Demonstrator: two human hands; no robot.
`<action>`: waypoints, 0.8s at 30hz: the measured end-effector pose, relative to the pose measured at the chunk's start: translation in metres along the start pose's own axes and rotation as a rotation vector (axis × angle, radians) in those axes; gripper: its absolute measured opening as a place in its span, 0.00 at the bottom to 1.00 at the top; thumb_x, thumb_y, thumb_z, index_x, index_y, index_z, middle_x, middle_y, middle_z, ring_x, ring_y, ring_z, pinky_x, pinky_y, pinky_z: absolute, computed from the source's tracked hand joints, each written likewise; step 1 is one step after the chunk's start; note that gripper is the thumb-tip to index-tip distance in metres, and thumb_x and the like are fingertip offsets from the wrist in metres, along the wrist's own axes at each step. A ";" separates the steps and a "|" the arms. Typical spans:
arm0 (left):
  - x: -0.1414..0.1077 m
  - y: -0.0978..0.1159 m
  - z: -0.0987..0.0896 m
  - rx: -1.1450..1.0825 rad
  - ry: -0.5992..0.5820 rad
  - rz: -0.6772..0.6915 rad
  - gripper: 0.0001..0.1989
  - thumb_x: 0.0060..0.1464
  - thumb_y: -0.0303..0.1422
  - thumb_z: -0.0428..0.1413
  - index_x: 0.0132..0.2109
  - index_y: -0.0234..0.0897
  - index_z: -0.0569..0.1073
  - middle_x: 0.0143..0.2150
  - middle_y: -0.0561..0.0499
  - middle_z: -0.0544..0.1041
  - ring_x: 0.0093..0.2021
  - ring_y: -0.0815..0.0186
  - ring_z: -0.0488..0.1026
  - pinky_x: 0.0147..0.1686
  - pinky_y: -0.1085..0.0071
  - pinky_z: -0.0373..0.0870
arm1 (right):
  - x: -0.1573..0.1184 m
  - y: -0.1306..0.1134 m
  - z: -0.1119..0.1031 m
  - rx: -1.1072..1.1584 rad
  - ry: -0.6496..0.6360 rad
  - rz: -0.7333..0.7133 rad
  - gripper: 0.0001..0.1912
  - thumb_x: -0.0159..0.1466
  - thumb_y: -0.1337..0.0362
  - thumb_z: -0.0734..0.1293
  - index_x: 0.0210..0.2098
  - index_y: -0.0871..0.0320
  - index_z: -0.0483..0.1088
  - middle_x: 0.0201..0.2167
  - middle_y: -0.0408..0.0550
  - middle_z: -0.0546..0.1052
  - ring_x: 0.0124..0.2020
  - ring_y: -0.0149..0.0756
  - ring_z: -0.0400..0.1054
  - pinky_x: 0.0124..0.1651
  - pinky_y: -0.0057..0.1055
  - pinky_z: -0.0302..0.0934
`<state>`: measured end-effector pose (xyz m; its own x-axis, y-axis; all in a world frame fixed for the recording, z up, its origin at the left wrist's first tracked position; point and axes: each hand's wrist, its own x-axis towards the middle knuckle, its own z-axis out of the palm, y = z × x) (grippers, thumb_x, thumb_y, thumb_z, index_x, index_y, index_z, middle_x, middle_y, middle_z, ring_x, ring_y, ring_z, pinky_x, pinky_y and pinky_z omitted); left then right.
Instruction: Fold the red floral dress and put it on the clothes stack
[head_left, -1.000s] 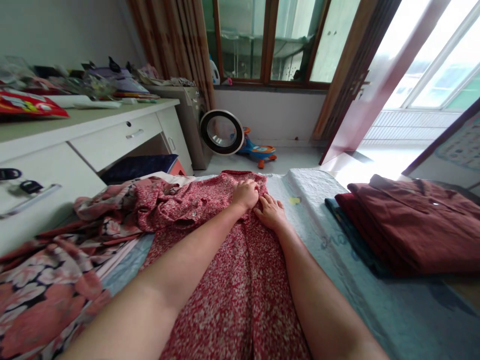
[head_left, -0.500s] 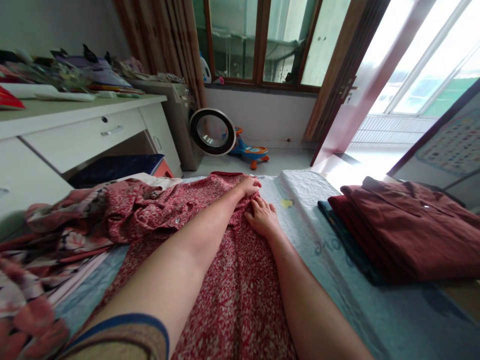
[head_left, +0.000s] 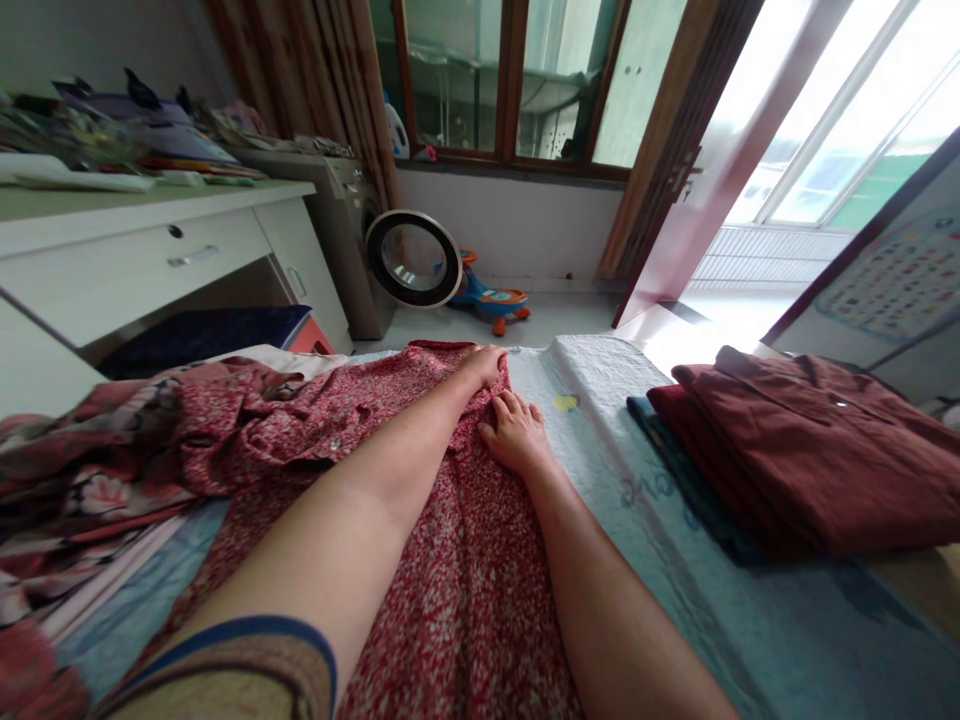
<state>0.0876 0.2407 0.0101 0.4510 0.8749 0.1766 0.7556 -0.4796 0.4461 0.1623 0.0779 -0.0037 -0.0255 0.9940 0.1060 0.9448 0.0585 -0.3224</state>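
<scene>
A long red garment (head_left: 495, 600) with a small pale floral pattern lies spread over the bed, running away from me. My left hand (head_left: 484, 366) is at its far right part, with the fingers closed on the cloth near the edge. Just nearer to me, my right hand (head_left: 517, 432) lies flat on the garment's right edge, fingers apart. A bunched part of the garment with a button stretches left, beside a crumpled pink and black patterned cloth (head_left: 105, 480). My left forearm covers part of the red cloth.
Folded dark red and teal clothes (head_left: 817, 450) are stacked on the right of the light blue bedcover (head_left: 600, 430). A white desk (head_left: 150, 225) stands at left, beside a washing machine with its round door (head_left: 415, 258) swung out. A blue and orange ride-on toy (head_left: 491, 300) is on the floor.
The view has shifted slightly, so everything sits a little further left. My left fingers have curled more over the garment's edge; my right hand stays flat on the cloth.
</scene>
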 end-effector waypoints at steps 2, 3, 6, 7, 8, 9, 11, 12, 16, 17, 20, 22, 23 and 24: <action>-0.007 0.002 -0.001 0.071 0.030 -0.010 0.21 0.53 0.25 0.58 0.54 0.45 0.75 0.58 0.49 0.75 0.58 0.55 0.69 0.60 0.61 0.62 | 0.000 0.000 0.000 -0.003 0.002 0.001 0.26 0.68 0.53 0.58 0.62 0.54 0.61 0.68 0.53 0.59 0.69 0.44 0.47 0.69 0.49 0.38; -0.011 0.003 -0.003 0.099 0.053 -0.021 0.20 0.55 0.26 0.57 0.54 0.45 0.74 0.59 0.48 0.73 0.60 0.53 0.66 0.61 0.57 0.60 | 0.000 0.000 0.000 -0.005 0.002 0.000 0.26 0.68 0.53 0.58 0.62 0.54 0.61 0.67 0.52 0.60 0.69 0.44 0.47 0.69 0.49 0.38; -0.022 0.006 -0.008 0.198 0.149 -0.026 0.19 0.59 0.28 0.54 0.57 0.43 0.71 0.60 0.43 0.70 0.61 0.51 0.63 0.61 0.53 0.58 | 0.000 0.000 0.000 -0.014 0.009 -0.004 0.26 0.68 0.52 0.58 0.62 0.54 0.62 0.66 0.52 0.61 0.68 0.45 0.48 0.68 0.49 0.39; -0.025 0.006 -0.010 0.232 0.172 0.002 0.18 0.60 0.28 0.52 0.56 0.42 0.71 0.59 0.42 0.71 0.60 0.51 0.63 0.60 0.54 0.59 | 0.000 0.000 0.000 -0.017 0.014 -0.006 0.26 0.68 0.52 0.58 0.61 0.54 0.62 0.66 0.52 0.61 0.68 0.45 0.49 0.68 0.49 0.40; -0.027 0.006 -0.011 0.259 0.170 0.048 0.16 0.61 0.28 0.50 0.55 0.41 0.72 0.57 0.42 0.72 0.59 0.52 0.64 0.59 0.56 0.60 | 0.000 0.000 0.000 -0.020 0.018 -0.009 0.26 0.68 0.52 0.58 0.61 0.54 0.62 0.66 0.53 0.61 0.68 0.45 0.49 0.68 0.49 0.40; -0.029 0.004 -0.012 0.276 0.144 0.103 0.15 0.62 0.28 0.48 0.52 0.40 0.74 0.55 0.42 0.73 0.58 0.53 0.65 0.58 0.57 0.60 | -0.001 0.000 0.001 -0.023 0.021 -0.011 0.26 0.68 0.51 0.58 0.61 0.54 0.62 0.66 0.53 0.61 0.68 0.45 0.49 0.68 0.49 0.40; -0.031 0.000 -0.011 0.276 0.047 0.189 0.13 0.62 0.29 0.49 0.47 0.40 0.76 0.52 0.44 0.76 0.57 0.55 0.66 0.58 0.60 0.60 | -0.001 0.001 0.001 -0.030 0.024 -0.012 0.26 0.68 0.51 0.58 0.62 0.54 0.62 0.67 0.53 0.60 0.68 0.45 0.49 0.68 0.49 0.40; -0.031 -0.002 -0.010 0.268 0.002 0.207 0.11 0.61 0.29 0.50 0.45 0.41 0.77 0.51 0.45 0.77 0.57 0.55 0.67 0.58 0.61 0.60 | -0.001 0.001 0.001 -0.033 0.023 -0.012 0.26 0.68 0.51 0.58 0.62 0.54 0.62 0.67 0.53 0.60 0.68 0.46 0.49 0.68 0.49 0.40; -0.026 -0.009 -0.004 0.234 -0.039 0.153 0.12 0.57 0.28 0.53 0.46 0.42 0.77 0.53 0.48 0.77 0.55 0.58 0.70 0.57 0.64 0.62 | -0.001 0.001 0.001 -0.034 0.022 -0.012 0.26 0.68 0.51 0.58 0.62 0.54 0.61 0.66 0.53 0.60 0.68 0.46 0.49 0.68 0.48 0.40; -0.024 -0.009 -0.003 0.221 -0.032 0.129 0.14 0.58 0.28 0.53 0.49 0.42 0.76 0.55 0.48 0.77 0.55 0.59 0.70 0.57 0.66 0.62 | -0.001 0.000 0.001 -0.032 0.023 -0.014 0.26 0.68 0.51 0.58 0.62 0.54 0.62 0.66 0.53 0.61 0.68 0.46 0.49 0.68 0.48 0.40; -0.018 -0.008 -0.003 0.179 0.007 0.039 0.17 0.59 0.28 0.51 0.55 0.40 0.73 0.56 0.46 0.75 0.54 0.62 0.72 0.54 0.70 0.65 | -0.001 0.000 0.000 -0.025 0.029 -0.020 0.24 0.68 0.52 0.58 0.60 0.54 0.63 0.64 0.53 0.63 0.66 0.46 0.51 0.67 0.48 0.41; -0.013 -0.005 -0.006 0.159 0.017 -0.027 0.18 0.59 0.31 0.52 0.55 0.37 0.72 0.53 0.45 0.77 0.51 0.62 0.74 0.50 0.71 0.67 | -0.001 0.000 -0.001 -0.018 0.031 -0.019 0.24 0.68 0.52 0.58 0.59 0.54 0.64 0.64 0.53 0.64 0.66 0.46 0.51 0.67 0.49 0.42; -0.011 -0.004 -0.008 0.153 0.013 -0.058 0.18 0.57 0.33 0.54 0.55 0.36 0.73 0.51 0.45 0.78 0.48 0.61 0.75 0.48 0.72 0.68 | -0.001 -0.001 -0.002 -0.014 0.031 -0.017 0.24 0.68 0.52 0.58 0.59 0.54 0.64 0.64 0.53 0.64 0.66 0.46 0.51 0.67 0.49 0.42; -0.009 -0.002 -0.010 0.152 0.007 -0.085 0.19 0.55 0.33 0.57 0.53 0.35 0.74 0.48 0.45 0.79 0.46 0.60 0.75 0.45 0.72 0.69 | -0.001 -0.001 -0.002 -0.010 0.030 -0.015 0.24 0.68 0.52 0.58 0.59 0.55 0.64 0.64 0.53 0.63 0.66 0.46 0.51 0.67 0.49 0.42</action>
<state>0.0774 0.2348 0.0168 0.3793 0.9131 0.1498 0.8545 -0.4077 0.3219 0.1624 0.0764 -0.0020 -0.0299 0.9899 0.1385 0.9475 0.0722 -0.3114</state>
